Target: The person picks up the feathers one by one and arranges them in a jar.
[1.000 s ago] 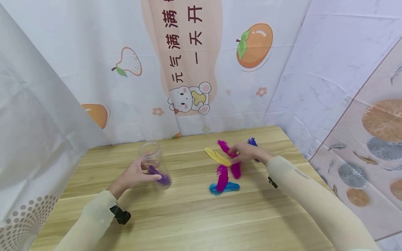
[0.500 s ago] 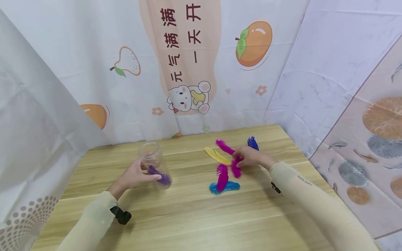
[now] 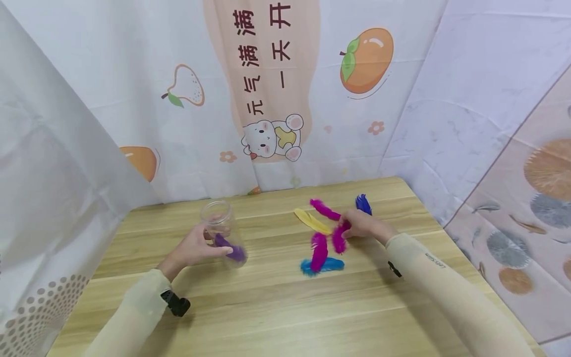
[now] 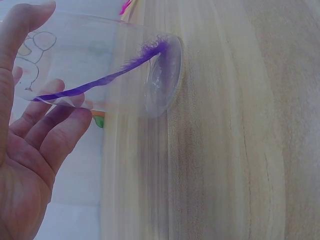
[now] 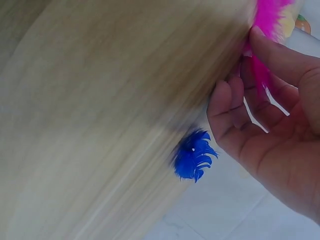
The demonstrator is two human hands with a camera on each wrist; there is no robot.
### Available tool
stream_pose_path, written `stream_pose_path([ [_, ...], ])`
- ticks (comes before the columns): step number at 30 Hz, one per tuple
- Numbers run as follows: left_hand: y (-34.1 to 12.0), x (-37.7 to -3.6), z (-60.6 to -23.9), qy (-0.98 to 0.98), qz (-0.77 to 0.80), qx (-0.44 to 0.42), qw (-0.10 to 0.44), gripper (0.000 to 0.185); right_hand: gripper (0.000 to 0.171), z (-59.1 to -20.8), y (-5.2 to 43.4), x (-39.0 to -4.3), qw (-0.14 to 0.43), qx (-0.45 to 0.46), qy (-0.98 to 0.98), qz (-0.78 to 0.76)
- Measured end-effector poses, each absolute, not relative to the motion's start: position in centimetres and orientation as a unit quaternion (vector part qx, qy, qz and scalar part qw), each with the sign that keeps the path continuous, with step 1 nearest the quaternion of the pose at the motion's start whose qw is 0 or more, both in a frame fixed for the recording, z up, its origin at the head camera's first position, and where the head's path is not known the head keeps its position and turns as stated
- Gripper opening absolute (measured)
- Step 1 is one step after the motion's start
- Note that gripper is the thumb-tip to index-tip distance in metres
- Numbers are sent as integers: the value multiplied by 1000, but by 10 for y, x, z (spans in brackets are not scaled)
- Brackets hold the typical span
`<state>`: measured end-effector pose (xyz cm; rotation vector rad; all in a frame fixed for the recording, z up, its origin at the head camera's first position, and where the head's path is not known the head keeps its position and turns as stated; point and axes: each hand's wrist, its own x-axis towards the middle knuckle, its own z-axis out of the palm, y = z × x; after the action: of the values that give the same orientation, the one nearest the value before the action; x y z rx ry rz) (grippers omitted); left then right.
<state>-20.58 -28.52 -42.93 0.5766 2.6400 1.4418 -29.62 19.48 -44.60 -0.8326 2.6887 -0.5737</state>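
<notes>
My left hand [image 3: 194, 248] grips a clear jar [image 3: 233, 230] around its side. The jar stands tilted with its mouth up, and a purple feather [image 3: 236, 254] lies inside, its full length visible in the left wrist view. On the other side, my right hand [image 3: 360, 225] pinches a magenta feather [image 3: 339, 245] between thumb and fingers, close over the table; its upper end is hidden by the fingers. Left of that hand lie a yellow feather [image 3: 310, 220] and a second magenta feather [image 3: 318, 253], which crosses a light blue feather [image 3: 334, 264].
Another magenta feather [image 3: 324, 209] lies behind, its end reaching the right hand. A dark blue feather [image 3: 363, 203] rests beyond that hand, near the back right of the wooden table [image 3: 267, 307]. A printed curtain [image 3: 285, 173] hangs along the table's back edge.
My right hand has shifted a little to the right and toward me, from beside the yellow feather onto the magenta feather. More of the dark blue feather shows. The left hand keeps holding the jar.
</notes>
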Motion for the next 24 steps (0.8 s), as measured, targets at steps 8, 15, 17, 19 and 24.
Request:
stream_pose_path([
  [8, -287, -205, -432, 852, 486, 189, 46, 48, 11, -447, 198, -297, 145, -283, 924, -215],
  [15, -286, -206, -430, 857, 480, 184, 40, 57, 10, -444, 198, -299, 168, -278, 916, -236],
  [17, -286, -208, -429, 858, 478, 185, 40, 60, 10, -444, 199, -299, 171, -278, 914, -239],
  [19, -285, -210, -430, 859, 475, 186, 42, 58, 10, -444, 199, -299, 175, -278, 913, -242],
  [24, -286, -210, -431, 858, 476, 186, 44, 54, 9, -445, 198, -300, 193, -271, 910, -248],
])
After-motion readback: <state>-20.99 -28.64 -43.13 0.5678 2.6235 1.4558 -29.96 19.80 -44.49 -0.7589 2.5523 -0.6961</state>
